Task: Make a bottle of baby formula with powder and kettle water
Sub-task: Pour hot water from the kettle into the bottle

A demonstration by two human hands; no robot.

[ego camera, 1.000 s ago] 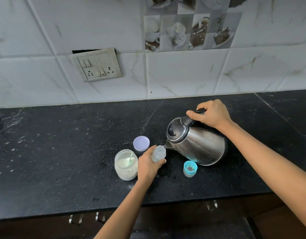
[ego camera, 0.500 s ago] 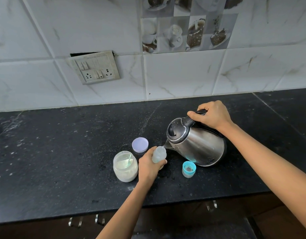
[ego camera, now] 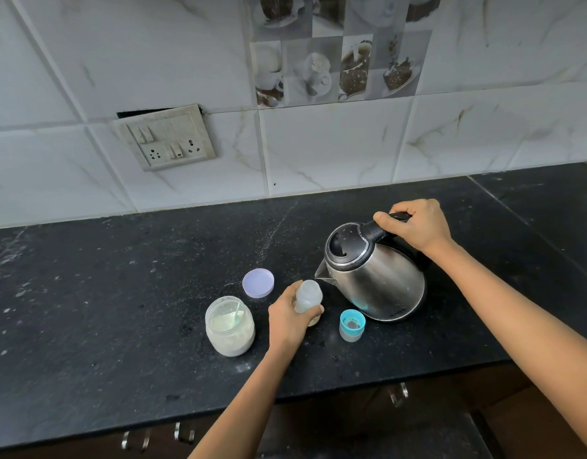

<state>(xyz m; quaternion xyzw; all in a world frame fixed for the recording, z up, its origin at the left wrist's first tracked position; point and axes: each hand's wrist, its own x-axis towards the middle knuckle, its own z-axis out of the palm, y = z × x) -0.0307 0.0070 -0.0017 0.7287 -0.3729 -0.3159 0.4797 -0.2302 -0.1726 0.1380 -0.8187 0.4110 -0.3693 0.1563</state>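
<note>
The left grip (ego camera: 287, 318), just below the middle of the frame, is curled round a small translucent baby bottle (ego camera: 308, 296) and holds it by the lower body, fingers wrapped at the front and the open neck poking up above them. The bottle stands on the black table (ego camera: 119, 293), leaning a little toward the right of the frame. The right grip (ego camera: 414, 226), right of centre, is clenched round the black handle (ego camera: 379, 228) of a steel kettle (ego camera: 378, 279). The kettle's lid is closed and its spout (ego camera: 321, 276) points to the left of the frame, just beside the bottle's mouth and slightly above it (whether any water is running between them cannot be made out).

Just below the kettle's lower left edge sits a blue bottle cap (ego camera: 351, 325), open side up. To the left of the left grip stands an open clear jar (ego camera: 230, 326) of pale powder with a scoop lying inside. Its lavender lid (ego camera: 258, 283) lies flat on the table just above it, near the bottle.

Behind the table rises a white marbled tile wall (ego camera: 335, 144), with a crooked switch plate (ego camera: 167, 137) at the upper left.
</note>
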